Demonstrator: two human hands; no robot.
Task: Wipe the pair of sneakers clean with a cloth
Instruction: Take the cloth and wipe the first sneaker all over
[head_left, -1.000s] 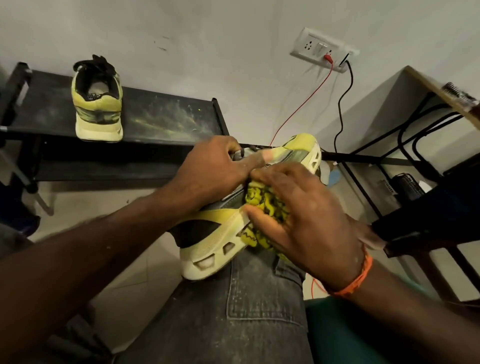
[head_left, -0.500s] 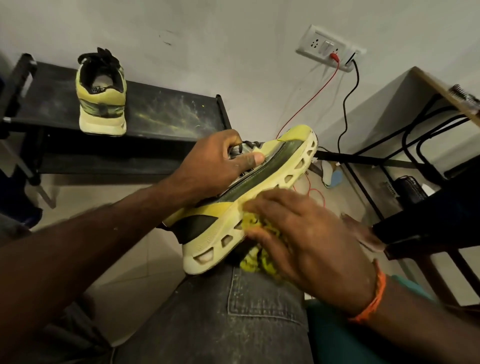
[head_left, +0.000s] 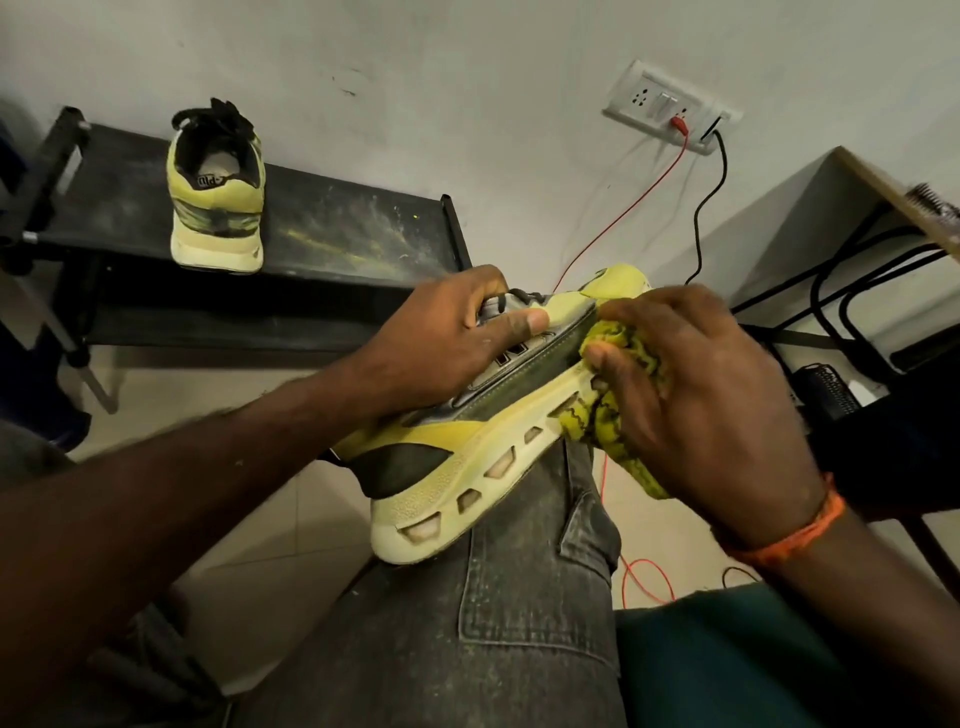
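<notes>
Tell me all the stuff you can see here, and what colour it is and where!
sneaker in hand: 1, yellow and dark, resting on the knee
other sneaker: 1, yellow, standing on the bench
cloth: 1, yellow with black marks, pressed on the held sneaker's side near the toe
bench: 1, black and dusty, by the wall
socket: 1, white, on the wall
cables: 2, red and black, plugged into the socket
jeans: 1, grey, below the sneaker
wristband: 1, orange, right wrist
left hand: 1, grip on the sneaker's top
right hand: 1, grip on the cloth
</notes>
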